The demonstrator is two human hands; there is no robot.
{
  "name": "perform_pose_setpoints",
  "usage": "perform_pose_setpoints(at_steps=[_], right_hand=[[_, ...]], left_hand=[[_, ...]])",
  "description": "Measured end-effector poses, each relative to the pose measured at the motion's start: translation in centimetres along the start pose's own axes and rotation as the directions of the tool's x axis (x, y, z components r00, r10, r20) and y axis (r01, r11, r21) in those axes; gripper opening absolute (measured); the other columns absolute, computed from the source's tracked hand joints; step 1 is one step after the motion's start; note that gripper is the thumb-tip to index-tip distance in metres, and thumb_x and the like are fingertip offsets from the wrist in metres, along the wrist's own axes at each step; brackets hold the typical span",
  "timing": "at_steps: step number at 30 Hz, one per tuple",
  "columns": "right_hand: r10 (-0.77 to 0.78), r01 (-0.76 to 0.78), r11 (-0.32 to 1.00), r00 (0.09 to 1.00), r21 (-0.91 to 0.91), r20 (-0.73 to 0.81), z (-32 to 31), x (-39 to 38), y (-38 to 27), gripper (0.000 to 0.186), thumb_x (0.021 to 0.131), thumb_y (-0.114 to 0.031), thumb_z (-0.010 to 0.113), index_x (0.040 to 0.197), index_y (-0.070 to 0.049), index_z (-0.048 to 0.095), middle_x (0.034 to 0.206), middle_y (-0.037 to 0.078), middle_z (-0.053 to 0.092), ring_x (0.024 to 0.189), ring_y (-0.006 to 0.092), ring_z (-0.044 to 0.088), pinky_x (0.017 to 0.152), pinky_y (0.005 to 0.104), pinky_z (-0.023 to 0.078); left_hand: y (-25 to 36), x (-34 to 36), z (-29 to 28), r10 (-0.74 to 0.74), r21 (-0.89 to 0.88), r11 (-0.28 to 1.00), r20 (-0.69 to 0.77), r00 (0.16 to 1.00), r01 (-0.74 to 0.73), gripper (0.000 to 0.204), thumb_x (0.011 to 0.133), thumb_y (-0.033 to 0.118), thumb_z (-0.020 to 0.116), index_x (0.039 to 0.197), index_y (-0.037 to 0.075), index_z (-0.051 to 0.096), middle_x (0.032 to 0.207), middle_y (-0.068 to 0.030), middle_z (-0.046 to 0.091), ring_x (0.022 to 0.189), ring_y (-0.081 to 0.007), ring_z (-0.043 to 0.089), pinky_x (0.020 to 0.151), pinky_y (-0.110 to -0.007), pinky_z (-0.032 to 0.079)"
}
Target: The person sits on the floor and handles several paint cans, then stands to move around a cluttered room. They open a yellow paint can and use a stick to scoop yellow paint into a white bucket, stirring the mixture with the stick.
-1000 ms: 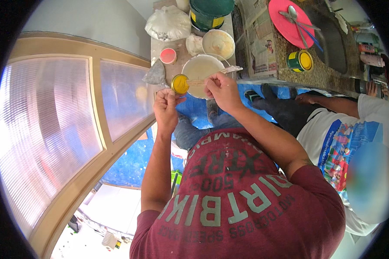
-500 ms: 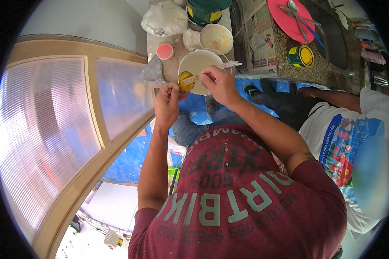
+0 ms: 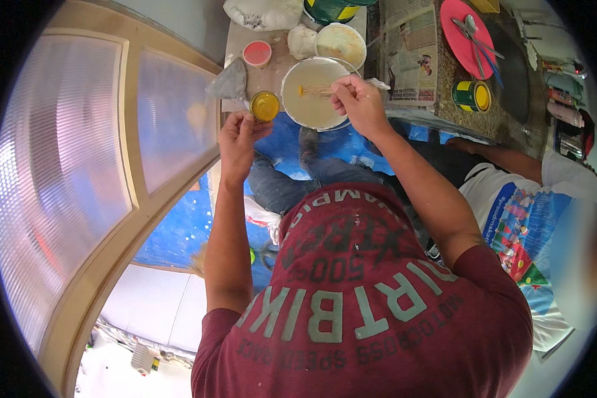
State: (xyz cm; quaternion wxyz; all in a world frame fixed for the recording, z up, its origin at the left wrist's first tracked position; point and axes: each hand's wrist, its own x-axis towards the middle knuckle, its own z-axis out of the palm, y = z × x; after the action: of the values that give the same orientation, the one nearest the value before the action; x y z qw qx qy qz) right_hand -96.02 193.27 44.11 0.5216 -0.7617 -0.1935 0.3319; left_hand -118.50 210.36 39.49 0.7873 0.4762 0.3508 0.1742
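Observation:
My left hand (image 3: 237,142) pinches a small round lid (image 3: 265,107), its inside coated with yellow paint, just left of a white bucket (image 3: 305,119). In my right hand (image 3: 358,103) is a flat wooden stick (image 3: 318,90), held level over the bucket. The stick's left tip carries a dab of yellow, and its other end, pale and crusted, sticks out past my fingers. Off-white paint or filler shows inside the bucket.
Behind the bucket stand a pale tub (image 3: 341,45), a pink-topped cup (image 3: 257,54) and a white sack (image 3: 262,13). A yellow-topped can (image 3: 471,97) and a pink plate (image 3: 467,40) with cutlery lie on the right counter. Another person's white shirt (image 3: 484,186) is close at right.
The stick has left the lid and moved right over the bucket, now with yellow on its tip. My left hand has drawn the lid a little left, away from the bucket.

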Motion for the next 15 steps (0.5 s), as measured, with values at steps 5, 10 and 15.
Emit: perform_pose_setpoints(at_steps=[5,10,15], right_hand=[[-0.207,0.210,0.777,0.976,-0.593,0.075,2.0,2.1,0.9,0.014,0.097,-0.014,0.065,0.098,-0.001,0.068,0.087,0.020,0.073,0.076,0.0315,0.072,0.067,0.0417,0.056],[-0.122,0.358,0.463,0.932,-0.811,0.342,5.9,7.4,7.0,0.014,0.092,-0.008,0.062,0.100,-0.001,0.071,0.092,0.024,0.073,0.087,0.0422,0.072,0.077,0.0517,0.057],[0.042,0.380,0.412,0.900,-0.828,0.434,5.8,9.2,6.8,0.012,0.087,-0.006,0.064,0.092,0.003,0.070,0.091,0.029,0.071,0.093,0.0422,0.073,0.083,0.0537,0.057]], left_hand=[[-0.4,-2.3,-1.8,-0.025,-0.093,0.995,-0.056,0.998,0.020,0.024,0.111,0.024,0.052,0.115,0.000,0.056,0.106,-0.0169,0.072,0.096,-0.0264,0.075,0.085,-0.039,0.062],[-1.5,-3.8,-2.9,-0.062,-0.112,0.992,-0.084,0.995,0.052,0.025,0.110,0.024,0.055,0.117,0.001,0.057,0.107,-0.0177,0.072,0.097,-0.0274,0.075,0.085,-0.037,0.063],[-1.7,-5.1,-3.1,-0.052,-0.129,0.991,-0.087,0.995,0.040,0.025,0.110,0.025,0.054,0.116,0.000,0.057,0.104,-0.0162,0.072,0.098,-0.0262,0.075,0.086,-0.037,0.062]])
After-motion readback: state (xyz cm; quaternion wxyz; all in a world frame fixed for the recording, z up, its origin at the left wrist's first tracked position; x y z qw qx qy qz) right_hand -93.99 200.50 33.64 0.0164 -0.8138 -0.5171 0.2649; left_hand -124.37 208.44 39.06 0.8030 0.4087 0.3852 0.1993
